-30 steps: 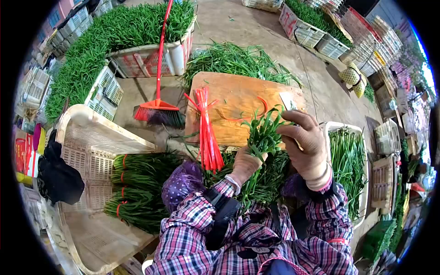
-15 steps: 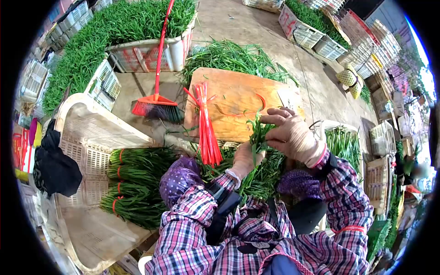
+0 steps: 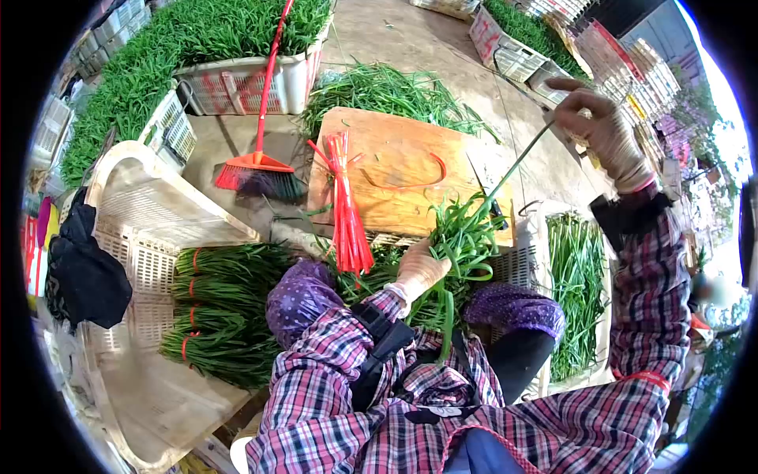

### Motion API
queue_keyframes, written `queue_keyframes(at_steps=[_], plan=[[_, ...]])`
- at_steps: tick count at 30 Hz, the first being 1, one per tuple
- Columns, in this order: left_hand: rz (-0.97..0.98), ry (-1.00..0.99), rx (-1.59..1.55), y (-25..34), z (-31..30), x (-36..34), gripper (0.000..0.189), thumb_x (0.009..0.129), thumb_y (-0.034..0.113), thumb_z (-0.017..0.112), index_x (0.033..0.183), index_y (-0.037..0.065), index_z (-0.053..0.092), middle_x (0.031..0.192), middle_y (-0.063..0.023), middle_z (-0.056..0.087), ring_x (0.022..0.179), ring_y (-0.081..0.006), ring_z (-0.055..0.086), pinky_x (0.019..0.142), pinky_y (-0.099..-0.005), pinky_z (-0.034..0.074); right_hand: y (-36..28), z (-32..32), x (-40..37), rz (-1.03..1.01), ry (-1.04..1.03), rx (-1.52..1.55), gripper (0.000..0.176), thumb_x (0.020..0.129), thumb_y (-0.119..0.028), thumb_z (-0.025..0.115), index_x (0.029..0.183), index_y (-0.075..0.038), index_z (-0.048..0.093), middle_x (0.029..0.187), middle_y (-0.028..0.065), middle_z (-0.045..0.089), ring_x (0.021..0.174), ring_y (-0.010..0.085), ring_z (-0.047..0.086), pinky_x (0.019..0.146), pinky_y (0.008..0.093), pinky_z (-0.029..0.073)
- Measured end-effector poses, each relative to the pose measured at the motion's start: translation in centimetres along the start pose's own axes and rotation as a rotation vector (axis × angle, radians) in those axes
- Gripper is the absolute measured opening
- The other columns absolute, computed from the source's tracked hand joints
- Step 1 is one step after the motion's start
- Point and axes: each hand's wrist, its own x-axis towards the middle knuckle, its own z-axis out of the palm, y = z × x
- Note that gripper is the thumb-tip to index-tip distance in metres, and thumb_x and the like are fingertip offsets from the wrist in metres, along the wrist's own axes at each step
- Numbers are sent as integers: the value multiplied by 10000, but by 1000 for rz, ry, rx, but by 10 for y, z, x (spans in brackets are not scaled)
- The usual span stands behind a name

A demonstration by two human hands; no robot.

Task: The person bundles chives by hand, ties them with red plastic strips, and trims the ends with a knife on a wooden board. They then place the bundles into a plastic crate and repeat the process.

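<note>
My gloved left hand (image 3: 422, 270) is wrapped round a bunch of long-leaved greens (image 3: 466, 229) that look like garlic chives, above my lap. My gloved right hand (image 3: 604, 138) is raised to the upper right. Its fingers pinch the tip of one long green leaf (image 3: 517, 164), stretched taut from the bunch. More loose greens lie under my left hand. In front stands a wooden board (image 3: 395, 162), with a bundle of red ties (image 3: 347, 225) on its left side and one curved red strip on top.
At left, a tipped cream crate (image 3: 170, 209) holds several red-tied bundles (image 3: 221, 308). A crate of loose greens (image 3: 576, 292) stands at right. A red broom (image 3: 259, 167) rests beyond the board, near a heap of greens (image 3: 395, 91). Full crates (image 3: 245, 87) stand at the back.
My right hand has moved from beside the bunch up and to the right, drawing a long leaf out with it. My left hand keeps its grip on the bunch.
</note>
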Motion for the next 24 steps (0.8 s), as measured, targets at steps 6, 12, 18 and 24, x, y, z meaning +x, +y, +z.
queue_keyframes(at_steps=[6, 12, 18, 24], plan=[[62, 22, -226, 15, -7, -5, 293, 766, 123, 683, 1033, 44, 593, 894, -43, 660, 799, -136, 592, 747, -276, 476, 4, -33, 13, -73, 46, -122, 109, 830, -128, 660, 869, -27, 669, 1125, 38, 615, 929, 129, 589, 832, 269, 486], [177, -84, 138, -18, -4, -5, 286, 885, 294, 527, 1094, 101, 565, 1011, -9, 657, 979, -190, 580, 924, -353, 393, -13, 14, 3, 244, 20, 485, 244, 880, -245, 605, 1021, -47, 630, 964, 56, 655, 771, 121, 634, 592, 235, 516], [41, -69, -108, -70, 15, 16, 376, 790, 186, 672, 1111, 24, 561, 889, -47, 665, 796, -164, 611, 739, -275, 483, -6, 66, -14, 238, -61, 880, 387, 882, -215, 582, 1212, -24, 512, 1119, 103, 614, 772, 138, 652, 519, 223, 506], [-26, -108, -346, -13, 0, -7, 391, 819, 79, 631, 1175, -9, 495, 1076, -75, 625, 933, -165, 585, 848, -285, 462, 9, 103, -29, 364, -227, 875, 340, 899, -200, 571, 1181, -12, 539, 1046, 105, 640, 712, 131, 644, 494, 217, 507]])
